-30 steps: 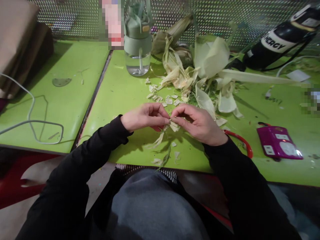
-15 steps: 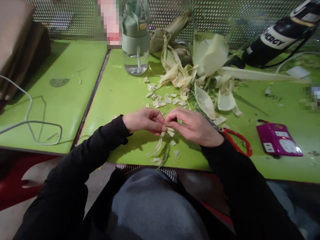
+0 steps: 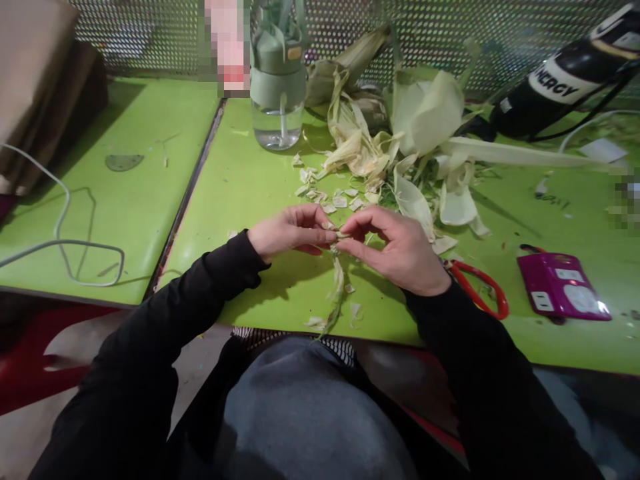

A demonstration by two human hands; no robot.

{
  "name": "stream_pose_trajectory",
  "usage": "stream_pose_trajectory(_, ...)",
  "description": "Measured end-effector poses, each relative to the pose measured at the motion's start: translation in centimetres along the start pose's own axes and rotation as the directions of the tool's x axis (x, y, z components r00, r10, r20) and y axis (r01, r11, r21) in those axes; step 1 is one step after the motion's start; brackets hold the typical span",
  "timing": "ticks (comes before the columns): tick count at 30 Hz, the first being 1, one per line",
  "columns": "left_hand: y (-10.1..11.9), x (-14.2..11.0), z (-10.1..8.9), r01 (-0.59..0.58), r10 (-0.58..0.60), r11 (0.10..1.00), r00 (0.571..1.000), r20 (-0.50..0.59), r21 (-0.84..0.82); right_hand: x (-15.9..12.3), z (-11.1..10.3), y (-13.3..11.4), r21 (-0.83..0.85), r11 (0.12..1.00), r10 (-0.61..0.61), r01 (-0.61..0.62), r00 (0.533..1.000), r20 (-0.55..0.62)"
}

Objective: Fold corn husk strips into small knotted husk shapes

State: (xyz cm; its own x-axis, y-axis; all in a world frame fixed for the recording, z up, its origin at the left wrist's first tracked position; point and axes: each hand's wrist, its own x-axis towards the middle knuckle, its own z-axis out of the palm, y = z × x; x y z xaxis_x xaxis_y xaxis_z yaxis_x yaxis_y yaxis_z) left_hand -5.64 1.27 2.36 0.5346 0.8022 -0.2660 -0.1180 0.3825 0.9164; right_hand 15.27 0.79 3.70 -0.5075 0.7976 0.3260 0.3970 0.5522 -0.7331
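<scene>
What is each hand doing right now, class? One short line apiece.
Left hand: closed, pinching a piece of corn husk.
Right hand: closed, fingertips pinching the same piece.

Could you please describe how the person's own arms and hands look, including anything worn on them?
Both arms are covered by long, plain black sleeves reaching the wrists, the left one wrinkled near its cuff, with no visible markings. The left hand and right hand are bare, without gloves or any visible rings.
</scene>
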Motion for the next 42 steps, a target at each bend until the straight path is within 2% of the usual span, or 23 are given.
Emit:
stream_pose_trajectory(3, -0.3, 0.2, -0.1, -0.108, 0.109, 0.994, 0.994, -0.028, 0.018, 0.0, 0.2, -0.1, 0.0, 1.0, 0.028, -0.028, 1.0, -0.006)
stream_pose_trajectory(5, -0.4, 0.3, -0.1, -0.125, 0.125, 0.992, 0.992, -0.023, -0.001, 0.0, 0.2, -0.1, 0.021, 0.998, 0.05, -0.051, 0.999, 0.016)
stream_pose_trajectory(11, 0.2, 0.3, 0.0, -0.008, 0.006, 0.999, 0.999, -0.042, -0.053, 0.0, 0.2, 0.1, 0.128, 0.975, 0.169, -0.179, 0.982, 0.085)
stream_pose_trajectory(14, 0.5, 0.2, 0.4, -0.014, 0.004, 0.997, 0.992, -0.123, -0.08, 0.0, 0.9, 0.2, 0.209, 0.931, 0.276, -0.3, 0.951, 0.139)
stream_pose_trajectory(17, 0.6, 0.2, 0.7, -0.017, 0.002, 0.996, 0.986, -0.168, -0.087, 0.0, 1.6, 0.1, 0.264, 0.907, 0.311, -0.329, 0.944, 0.109)
stream_pose_trajectory(20, 0.8, 0.1, 0.5, -0.001, -0.009, 0.996, 0.993, -0.121, -0.085, 0.0, 1.8, -0.1, 0.296, 0.895, 0.322, -0.333, 0.943, 0.086)
stream_pose_trajectory(25, 1.2, 0.1, -0.7, 0.048, -0.049, 0.998, 0.998, -0.036, -0.028, 0.0, 1.5, -0.1, 0.328, 0.88, 0.315, -0.343, 0.939, 0.138)
stream_pose_trajectory(32, 1.2, 0.3, -0.6, 0.011, -0.011, 1.0, 1.0, -0.026, 0.003, 0.0, 1.3, 0.1, 0.44, 0.81, 0.326, -0.388, 0.921, 0.212)
stream_pose_trajectory(38, 1.0, 0.4, -0.5, -0.017, 0.017, 0.999, 1.0, -0.002, -0.046, -0.5, 2.4, -0.2, 0.55, 0.73, 0.373, -0.406, 0.911, 0.178)
stream_pose_trajectory(42, 1.1, 0.3, -0.9, -0.022, 0.029, 0.997, 0.996, 0.089, -0.079, -0.8, 2.6, -0.8, 0.586, 0.686, 0.39, -0.431, 0.898, 0.204)
